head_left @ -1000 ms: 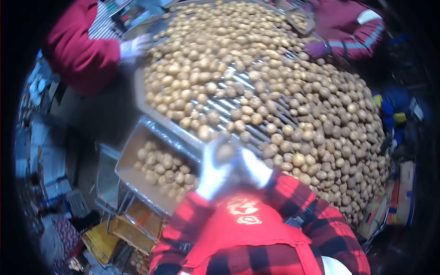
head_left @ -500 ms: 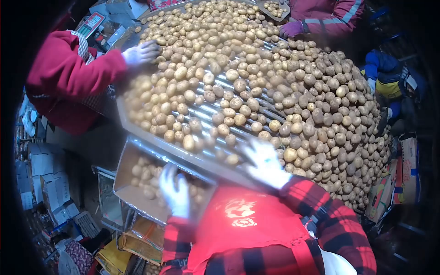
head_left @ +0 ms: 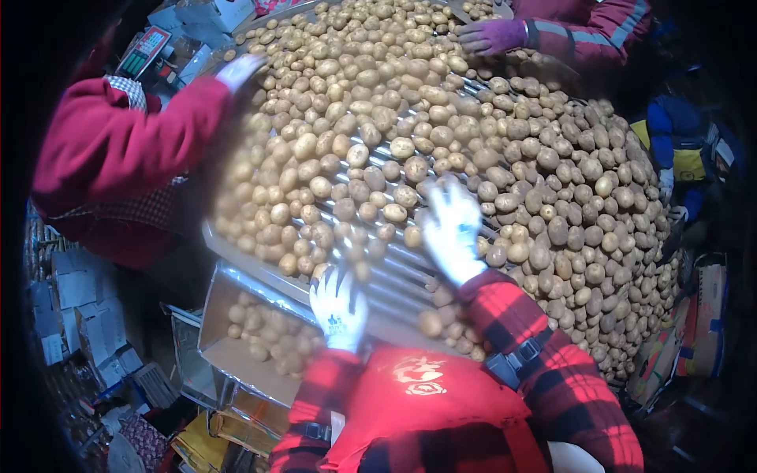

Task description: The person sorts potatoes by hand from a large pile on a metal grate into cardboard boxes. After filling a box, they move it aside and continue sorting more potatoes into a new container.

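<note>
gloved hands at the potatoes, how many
4 clearly: left hand and right hand at the near side, white glove upper left, purple glove upper right; others may be hidden.

Sleeves [head_left: 583, 394]: plaid, red with black | left glove [head_left: 339, 311]: white, small dark print on its back | right glove [head_left: 453, 229]: white, blurred | apron [head_left: 473, 406]: bright red, pale print [head_left: 422, 374] on front, lower part oval | straps [head_left: 530, 351]: dark, with buckle, one around each sleeve
</note>
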A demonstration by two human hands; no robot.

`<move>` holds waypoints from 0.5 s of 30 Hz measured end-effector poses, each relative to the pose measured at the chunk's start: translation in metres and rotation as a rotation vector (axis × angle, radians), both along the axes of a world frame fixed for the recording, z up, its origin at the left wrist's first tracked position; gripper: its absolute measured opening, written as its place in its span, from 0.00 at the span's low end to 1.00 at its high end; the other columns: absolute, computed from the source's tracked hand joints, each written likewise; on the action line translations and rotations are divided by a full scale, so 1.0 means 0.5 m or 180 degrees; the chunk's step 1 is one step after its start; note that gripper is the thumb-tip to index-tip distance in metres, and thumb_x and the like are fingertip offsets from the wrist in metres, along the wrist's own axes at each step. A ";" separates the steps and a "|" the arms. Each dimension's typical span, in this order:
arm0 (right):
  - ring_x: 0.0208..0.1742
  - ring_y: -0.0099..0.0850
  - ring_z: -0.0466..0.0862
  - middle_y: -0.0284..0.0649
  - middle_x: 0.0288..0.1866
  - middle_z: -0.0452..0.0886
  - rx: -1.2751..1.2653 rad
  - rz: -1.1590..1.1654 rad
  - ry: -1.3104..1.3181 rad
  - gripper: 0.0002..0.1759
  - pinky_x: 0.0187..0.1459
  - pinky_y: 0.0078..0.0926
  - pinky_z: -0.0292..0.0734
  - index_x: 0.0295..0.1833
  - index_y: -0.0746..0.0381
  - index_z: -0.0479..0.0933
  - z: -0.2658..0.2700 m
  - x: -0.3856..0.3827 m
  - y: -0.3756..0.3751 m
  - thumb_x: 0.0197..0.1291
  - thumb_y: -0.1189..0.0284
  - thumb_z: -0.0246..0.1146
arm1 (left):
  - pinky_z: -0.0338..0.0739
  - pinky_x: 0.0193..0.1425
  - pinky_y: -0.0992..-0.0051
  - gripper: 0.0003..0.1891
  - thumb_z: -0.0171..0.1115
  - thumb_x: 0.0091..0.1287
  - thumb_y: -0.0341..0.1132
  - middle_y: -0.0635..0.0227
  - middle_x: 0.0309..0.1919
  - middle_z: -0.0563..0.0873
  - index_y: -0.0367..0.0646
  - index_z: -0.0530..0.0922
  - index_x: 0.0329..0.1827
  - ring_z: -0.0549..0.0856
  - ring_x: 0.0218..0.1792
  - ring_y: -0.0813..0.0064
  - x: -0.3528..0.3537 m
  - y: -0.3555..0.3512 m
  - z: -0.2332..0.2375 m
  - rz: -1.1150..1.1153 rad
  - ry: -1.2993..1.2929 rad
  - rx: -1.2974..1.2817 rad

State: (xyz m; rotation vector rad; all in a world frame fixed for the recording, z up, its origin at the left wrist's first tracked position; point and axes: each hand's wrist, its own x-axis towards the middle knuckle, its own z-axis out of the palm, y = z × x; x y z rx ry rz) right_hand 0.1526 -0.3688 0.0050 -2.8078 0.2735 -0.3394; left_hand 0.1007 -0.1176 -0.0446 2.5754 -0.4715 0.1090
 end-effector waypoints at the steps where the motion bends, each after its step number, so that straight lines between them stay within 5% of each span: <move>1: 0.55 0.52 0.80 0.52 0.65 0.76 0.0148 0.0025 -0.0117 0.31 0.55 0.52 0.74 0.67 0.57 0.74 -0.049 -0.021 -0.026 0.55 0.69 0.65 | 0.60 0.76 0.47 0.20 0.63 0.64 0.35 0.63 0.64 0.82 0.46 0.81 0.61 0.76 0.67 0.56 -0.001 0.001 -0.002 0.0015 0.0061 0.0043; 3: 0.50 0.50 0.81 0.51 0.61 0.77 0.0102 0.0045 -0.0163 0.29 0.53 0.53 0.75 0.66 0.58 0.75 -0.082 -0.057 -0.003 0.55 0.70 0.65 | 0.60 0.76 0.47 0.20 0.63 0.64 0.35 0.63 0.64 0.82 0.46 0.81 0.61 0.76 0.68 0.56 0.000 0.003 0.001 -0.0033 0.0062 0.0065; 4: 0.47 0.48 0.82 0.52 0.59 0.78 0.0572 0.0604 0.0105 0.26 0.48 0.50 0.79 0.63 0.59 0.76 -0.033 -0.059 0.013 0.55 0.73 0.64 | 0.59 0.76 0.47 0.20 0.63 0.64 0.35 0.63 0.64 0.82 0.46 0.81 0.61 0.76 0.68 0.57 -0.001 0.003 0.002 -0.0059 0.0068 0.0085; 6: 0.41 0.46 0.83 0.51 0.54 0.78 0.1022 0.1824 -0.0713 0.24 0.39 0.47 0.81 0.59 0.59 0.78 0.006 -0.044 0.047 0.54 0.74 0.64 | 0.59 0.77 0.47 0.20 0.63 0.64 0.36 0.63 0.64 0.81 0.46 0.81 0.60 0.75 0.68 0.57 -0.002 0.002 0.002 -0.0092 0.0027 0.0080; 8: 0.41 0.42 0.83 0.49 0.50 0.78 0.0508 0.1642 -0.0328 0.22 0.37 0.45 0.80 0.58 0.61 0.78 0.011 -0.001 0.062 0.54 0.75 0.64 | 0.59 0.77 0.47 0.20 0.63 0.64 0.35 0.61 0.64 0.81 0.45 0.81 0.60 0.76 0.68 0.56 -0.002 0.004 0.004 -0.0012 0.0128 0.0042; 10: 0.41 0.36 0.84 0.45 0.47 0.78 -0.0494 0.0633 -0.0065 0.20 0.37 0.37 0.78 0.61 0.64 0.76 0.042 0.070 0.028 0.66 0.68 0.59 | 0.61 0.76 0.49 0.20 0.62 0.65 0.34 0.56 0.65 0.80 0.41 0.81 0.60 0.75 0.68 0.53 0.000 0.001 0.019 -0.0102 0.0062 0.0040; 11: 0.36 0.36 0.84 0.41 0.43 0.81 -0.1120 0.0369 -0.0277 0.20 0.34 0.35 0.77 0.60 0.63 0.75 -0.040 0.103 -0.002 0.68 0.65 0.56 | 0.63 0.75 0.50 0.20 0.61 0.66 0.34 0.55 0.65 0.79 0.39 0.80 0.60 0.75 0.68 0.52 -0.002 -0.010 0.025 0.0133 0.0070 -0.0261; 13: 0.46 0.34 0.89 0.43 0.40 0.87 -0.0684 -0.0042 0.1123 0.14 0.39 0.35 0.81 0.50 0.60 0.80 -0.091 0.202 -0.029 0.63 0.64 0.60 | 0.71 0.70 0.56 0.19 0.60 0.72 0.37 0.53 0.66 0.79 0.38 0.79 0.63 0.75 0.69 0.53 0.009 -0.029 0.056 0.0263 0.0653 -0.1304; 14: 0.49 0.38 0.89 0.46 0.43 0.88 -0.0213 0.0022 0.1372 0.13 0.43 0.39 0.83 0.46 0.60 0.81 -0.086 0.229 -0.038 0.60 0.64 0.62 | 0.71 0.70 0.56 0.19 0.60 0.72 0.37 0.53 0.66 0.79 0.38 0.79 0.63 0.75 0.69 0.53 0.017 -0.039 0.055 0.0233 0.0634 -0.1298; 15: 0.49 0.42 0.89 0.46 0.44 0.88 0.0157 0.0102 0.1205 0.14 0.46 0.43 0.82 0.47 0.60 0.81 -0.080 0.227 -0.046 0.60 0.64 0.62 | 0.72 0.69 0.57 0.21 0.59 0.75 0.41 0.54 0.67 0.77 0.40 0.77 0.66 0.75 0.68 0.55 0.016 -0.051 0.053 0.0308 0.1328 -0.2208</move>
